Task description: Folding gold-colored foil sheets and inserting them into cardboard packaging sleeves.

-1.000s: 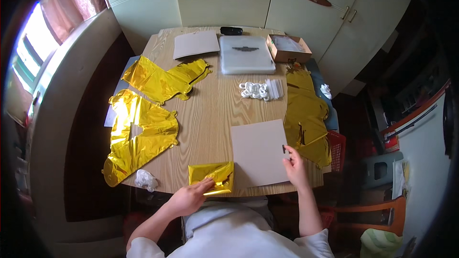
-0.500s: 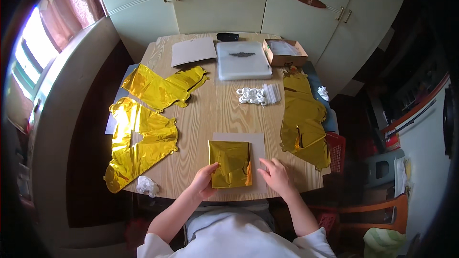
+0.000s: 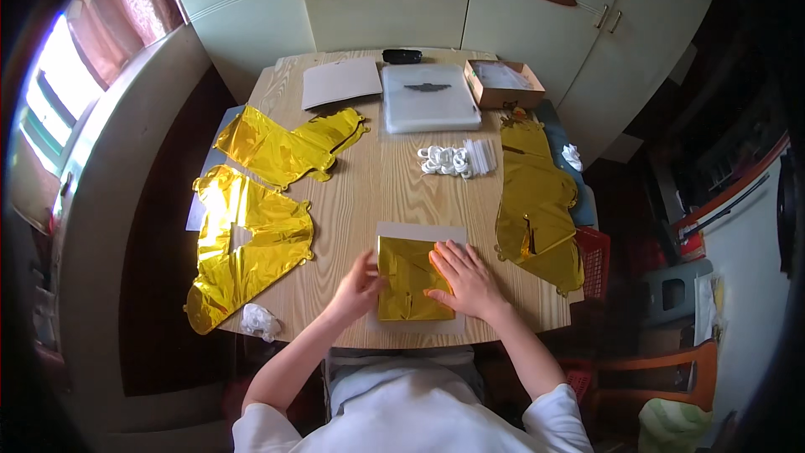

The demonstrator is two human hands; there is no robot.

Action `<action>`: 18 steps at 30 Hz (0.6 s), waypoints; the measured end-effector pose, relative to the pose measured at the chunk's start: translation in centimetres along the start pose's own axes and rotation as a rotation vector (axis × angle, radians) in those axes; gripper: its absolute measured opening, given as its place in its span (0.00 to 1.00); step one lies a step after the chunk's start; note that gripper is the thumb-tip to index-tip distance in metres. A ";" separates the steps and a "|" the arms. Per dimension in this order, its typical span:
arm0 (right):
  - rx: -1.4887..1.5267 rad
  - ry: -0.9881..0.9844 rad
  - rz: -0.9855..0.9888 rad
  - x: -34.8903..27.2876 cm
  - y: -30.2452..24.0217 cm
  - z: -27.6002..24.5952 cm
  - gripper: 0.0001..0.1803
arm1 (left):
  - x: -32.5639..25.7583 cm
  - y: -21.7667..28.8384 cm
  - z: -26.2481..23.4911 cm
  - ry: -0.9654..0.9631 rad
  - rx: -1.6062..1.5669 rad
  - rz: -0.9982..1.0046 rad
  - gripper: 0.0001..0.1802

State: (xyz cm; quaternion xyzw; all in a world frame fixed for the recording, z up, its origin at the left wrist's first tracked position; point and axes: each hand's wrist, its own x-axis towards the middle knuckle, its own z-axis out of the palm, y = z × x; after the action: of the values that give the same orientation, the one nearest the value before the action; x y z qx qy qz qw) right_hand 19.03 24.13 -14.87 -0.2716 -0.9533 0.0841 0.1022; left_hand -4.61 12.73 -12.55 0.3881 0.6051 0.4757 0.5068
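Note:
A folded gold foil balloon (image 3: 406, 285) lies as a flat rectangle on a pale card (image 3: 421, 327) at the table's near edge. Across the right part of the foil, my right hand (image 3: 466, 278) rests flat with its fingers stretched out. My left hand (image 3: 360, 283) is beside the foil's left edge, its fingers loosely bent and slightly apart. Nothing shows in its grasp, though its fingertips are a little blurred.
Unfolded gold foil balloons (image 3: 251, 239) spread along the left side, and more foil (image 3: 537, 201) along the right. Farther back are white rings (image 3: 444, 161), clear tubes (image 3: 480, 157), a stack of clear bags (image 3: 429, 109), a grey card (image 3: 341, 82) and an open cardboard box (image 3: 506, 94).
My right hand has come left onto the foil and flattened there. My left hand has let go of the foil's left edge. The folded foil sits slightly farther right on the card.

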 end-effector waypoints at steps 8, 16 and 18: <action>-0.028 -0.057 0.016 0.1 -0.2 -0.2 0.48 | 0.6 1.7 0.4 -0.238 1.204 0.646 0.42; -0.034 -0.121 0.029 0.4 -0.4 -0.8 0.57 | 2.4 0.8 -0.8 -0.297 1.357 0.662 0.58; -0.040 -0.144 0.027 0.4 -0.3 -0.9 0.59 | 2.5 1.0 -1.0 -0.312 1.370 0.661 0.61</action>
State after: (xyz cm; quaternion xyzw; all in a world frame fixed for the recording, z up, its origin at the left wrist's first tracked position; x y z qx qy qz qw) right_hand 18.75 24.16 -13.86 -0.2798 -0.9558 0.0860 0.0266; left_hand -6.03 15.17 -12.12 0.8377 0.5387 0.0620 0.0648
